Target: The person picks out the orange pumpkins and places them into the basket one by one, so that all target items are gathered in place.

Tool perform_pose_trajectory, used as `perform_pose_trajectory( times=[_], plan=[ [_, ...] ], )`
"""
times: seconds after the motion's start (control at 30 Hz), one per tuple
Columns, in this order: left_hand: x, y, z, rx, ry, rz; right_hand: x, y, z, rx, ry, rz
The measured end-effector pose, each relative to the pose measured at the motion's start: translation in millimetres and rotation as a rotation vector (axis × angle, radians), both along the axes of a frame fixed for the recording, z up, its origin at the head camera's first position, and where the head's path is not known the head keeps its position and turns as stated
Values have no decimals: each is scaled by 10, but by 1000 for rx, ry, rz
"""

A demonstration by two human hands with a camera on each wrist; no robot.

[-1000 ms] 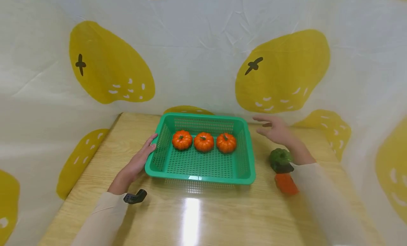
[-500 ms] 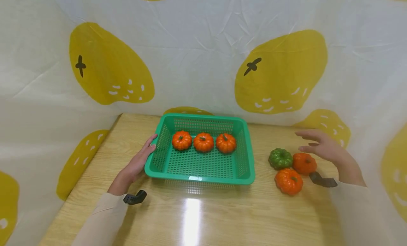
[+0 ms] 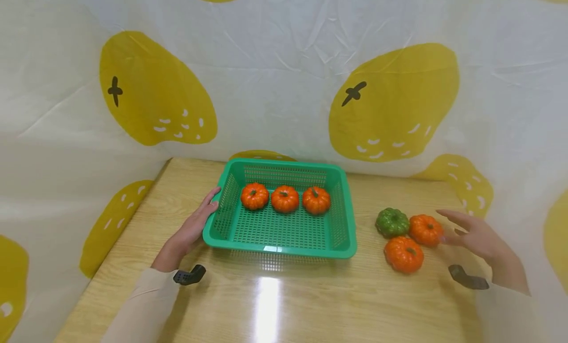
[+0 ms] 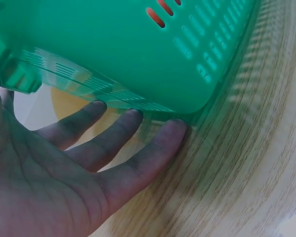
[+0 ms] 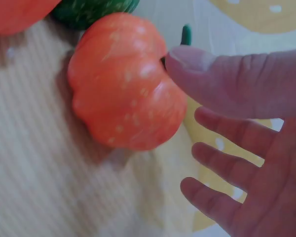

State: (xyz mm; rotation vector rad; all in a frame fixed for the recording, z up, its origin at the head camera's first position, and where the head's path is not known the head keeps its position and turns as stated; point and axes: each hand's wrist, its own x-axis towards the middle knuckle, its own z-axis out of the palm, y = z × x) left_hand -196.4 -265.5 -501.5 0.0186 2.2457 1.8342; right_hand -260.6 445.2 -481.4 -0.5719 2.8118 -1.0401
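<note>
Tabletop (image 3: 337,303): right grip (image 3: 481,242), fingers spread, empty, has come beside orange pumpkin (image 3: 426,229), still ungrasped; left grip (image 3: 193,227), fingers straight, touches basket (image 3: 310,252).

A wood-grain table (image 3: 337,298) — on it a green basket (image 3: 284,230), one green pumpkin (image 3: 392,222), two orange pumpkins (image 3: 403,255)

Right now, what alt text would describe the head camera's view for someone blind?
A left hand touches the rim of a green basket holding three orange pumpkins in a row, on a wooden table. At right, the right hand is beside two orange pumpkins and a green pumpkin.
</note>
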Motion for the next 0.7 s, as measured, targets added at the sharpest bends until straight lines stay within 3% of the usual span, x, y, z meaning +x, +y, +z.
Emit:
perform_pose_trajectory(
  times=[0.23,0.47,0.7],
  plan=[
    [-10,8,6,26,1,-11,27,60,-179,-89,-27,18],
    [-15,9,-6,40,2,-16,48,-10,-239,-157,-103,-2],
    [-18,7,-16,39,5,-19,-5,-100,-286,-22,-25,-60]
  ],
)
